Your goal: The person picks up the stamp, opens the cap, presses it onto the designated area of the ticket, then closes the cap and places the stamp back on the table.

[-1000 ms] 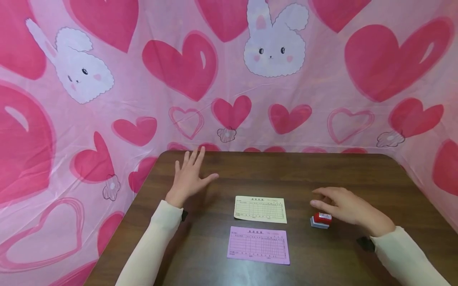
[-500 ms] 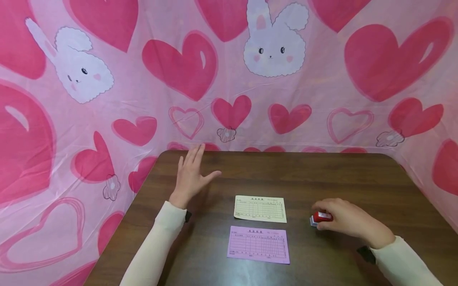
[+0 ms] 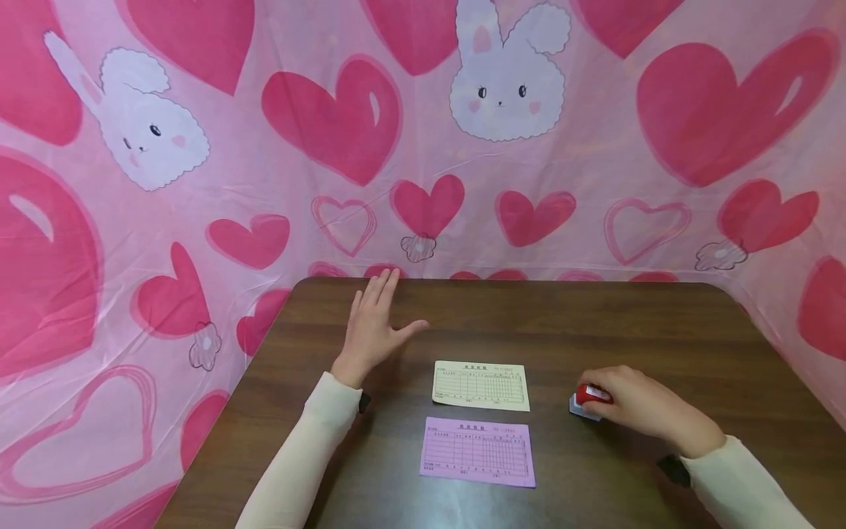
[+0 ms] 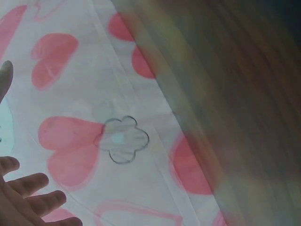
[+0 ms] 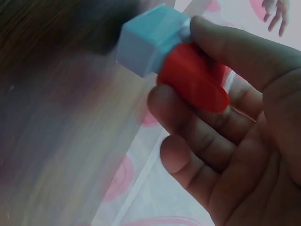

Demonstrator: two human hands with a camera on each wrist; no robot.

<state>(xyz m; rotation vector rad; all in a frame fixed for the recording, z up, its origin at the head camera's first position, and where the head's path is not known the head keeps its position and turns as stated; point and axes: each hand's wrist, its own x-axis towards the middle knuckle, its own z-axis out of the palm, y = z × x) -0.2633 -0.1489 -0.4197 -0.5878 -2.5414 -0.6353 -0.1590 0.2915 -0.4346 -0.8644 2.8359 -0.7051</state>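
Two hands work well apart, and the main change is at the right hand (image 3: 634, 405): a second ago it hovered over the red stamp (image 3: 594, 394) without gripping it, and now it pinches the stamp between thumb and fingers. The reach therefore looks finished, with the grip seemingly firm. The stamp's pale blue base (image 5: 143, 44) sticks out beyond the fingertips; whether it touches the table (image 3: 502, 323) I cannot tell. The left hand (image 3: 373, 330) has shifted slightly inward, its fingers straight, thumb spread, holding nothing. Between the hands lie the yellow slip (image 3: 480, 386) and, nearer the person, the purple slip (image 3: 477, 452), both unmoved. Beyond hangs a pink heart-patterned cloth (image 3: 410, 147).
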